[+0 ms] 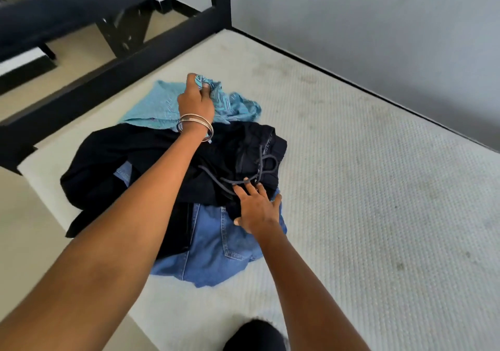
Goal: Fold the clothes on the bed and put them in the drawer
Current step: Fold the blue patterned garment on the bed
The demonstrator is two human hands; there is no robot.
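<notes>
On the mattress [351, 188], a turquoise shirt [151, 107] is gripped by the left hand [195, 101], while dark drawstring trousers [216, 166] are touched by the spread right hand [257, 210].

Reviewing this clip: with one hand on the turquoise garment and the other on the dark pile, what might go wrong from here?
1. The left hand pinches the turquoise shirt, whose near edge lies under the black garment; pulling may drag the pile along.
2. The right hand rests by the loose drawstring, which might snag fingers.
3. The jeans sit under the pile near the mattress edge and may slide off.
</notes>
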